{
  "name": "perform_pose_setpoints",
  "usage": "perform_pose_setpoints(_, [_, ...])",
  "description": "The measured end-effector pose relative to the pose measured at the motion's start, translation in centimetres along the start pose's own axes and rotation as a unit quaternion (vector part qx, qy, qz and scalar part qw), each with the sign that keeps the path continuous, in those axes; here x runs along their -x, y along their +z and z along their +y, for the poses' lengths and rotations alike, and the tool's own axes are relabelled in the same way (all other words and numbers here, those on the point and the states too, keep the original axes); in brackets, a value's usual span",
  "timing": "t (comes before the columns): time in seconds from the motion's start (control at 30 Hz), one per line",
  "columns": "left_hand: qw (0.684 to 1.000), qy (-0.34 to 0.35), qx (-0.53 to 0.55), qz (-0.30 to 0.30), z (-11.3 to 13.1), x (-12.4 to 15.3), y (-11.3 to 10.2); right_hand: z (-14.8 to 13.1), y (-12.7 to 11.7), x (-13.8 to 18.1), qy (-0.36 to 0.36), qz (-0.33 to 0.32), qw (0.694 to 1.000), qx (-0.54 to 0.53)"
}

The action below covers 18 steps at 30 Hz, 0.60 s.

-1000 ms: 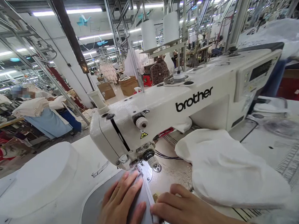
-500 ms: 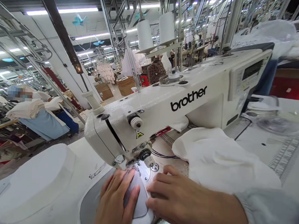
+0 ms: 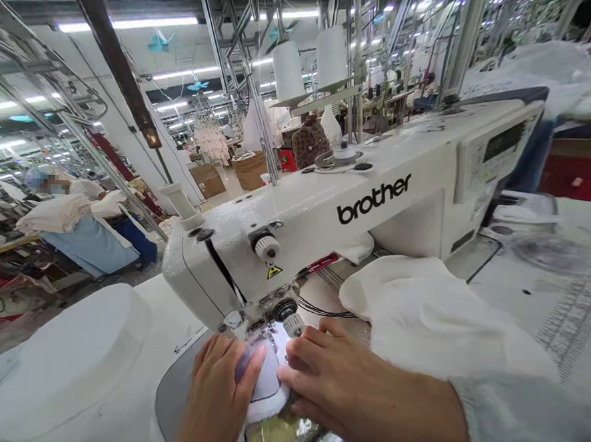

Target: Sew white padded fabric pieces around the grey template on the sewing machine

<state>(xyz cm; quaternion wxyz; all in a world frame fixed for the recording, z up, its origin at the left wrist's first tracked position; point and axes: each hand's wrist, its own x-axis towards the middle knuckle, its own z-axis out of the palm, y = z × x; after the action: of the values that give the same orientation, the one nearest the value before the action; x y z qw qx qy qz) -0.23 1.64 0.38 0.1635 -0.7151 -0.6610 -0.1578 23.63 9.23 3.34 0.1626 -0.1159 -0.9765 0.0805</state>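
A small grey-lilac panel (image 3: 267,378) with rounded corners and a dark outline lies on a white fabric piece (image 3: 270,407) under the lit presser foot (image 3: 268,333) of a white Brother sewing machine (image 3: 295,224). Flat on the panel's left side rests my left hand (image 3: 223,380), thumb apart from the fingers. My right hand (image 3: 330,383) is at the right edge of the fabric piece, its fingers curled and closed on that edge; the fingertips are partly hidden. A grey plate (image 3: 175,380) shows beside my left hand.
White cloth (image 3: 434,316) is heaped under the machine arm, near a red-handled tool (image 3: 319,265) and dark cords. A large round white form (image 3: 82,341) stands at left. Thread cones (image 3: 289,70) stand above. A person (image 3: 60,183) sits behind folded fabric at far left.
Panel and fabric piece have shifted up and left, further under the presser foot and turned slightly. Both hands moved with them, slightly left. More of the table shows below the fabric.
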Motion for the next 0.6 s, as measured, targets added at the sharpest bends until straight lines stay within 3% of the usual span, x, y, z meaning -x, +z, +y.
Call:
perform_pose_setpoints(0.1, [0.999,0.006,0.040,-0.018,0.1,0.0,-0.9,0.0,0.2,0.0,-0.002,0.016,1.000,0.012])
perform_pose_setpoints(0.3, [0.966,0.143,0.212,-0.049,0.6,-0.1,-2.9,-0.2,-0.2,0.1,-0.059,0.025,0.997,0.051])
perform_pose_setpoints(0.6, [0.970,0.152,0.190,-0.015,0.7,0.1,-2.3,-0.4,0.1,-0.1,-0.013,0.036,0.998,0.050])
